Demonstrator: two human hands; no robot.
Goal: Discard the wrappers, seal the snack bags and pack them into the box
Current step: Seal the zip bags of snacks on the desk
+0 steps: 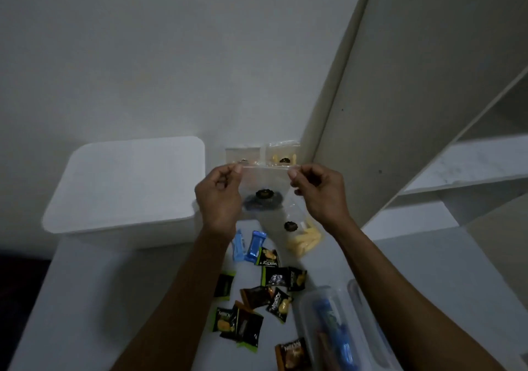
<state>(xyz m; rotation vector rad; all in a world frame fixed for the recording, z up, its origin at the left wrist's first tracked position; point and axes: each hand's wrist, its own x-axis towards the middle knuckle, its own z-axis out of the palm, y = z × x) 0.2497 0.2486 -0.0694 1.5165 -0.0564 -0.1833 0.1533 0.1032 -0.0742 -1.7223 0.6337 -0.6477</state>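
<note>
- Nearest, a clear plastic box [328,325] lies at the table's [428,270] front right, blue packets inside.
- Just left of it, dark snack wrappers [257,299] are scattered; two blue wrappers [248,246] lie beyond.
- A bag of yellow sticks [303,239] rests under the hands.
- Left hand [220,196] and right hand [320,192] each pinch a top corner of a clear zip bag [264,190], which hangs between them with dark contents.
- Farthest, two more bags [263,155] lean against the wall.

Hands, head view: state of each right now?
Left hand: closed, pinching the top left corner of the clear zip bag.
Right hand: closed, pinching the same bag's top right corner.
</note>
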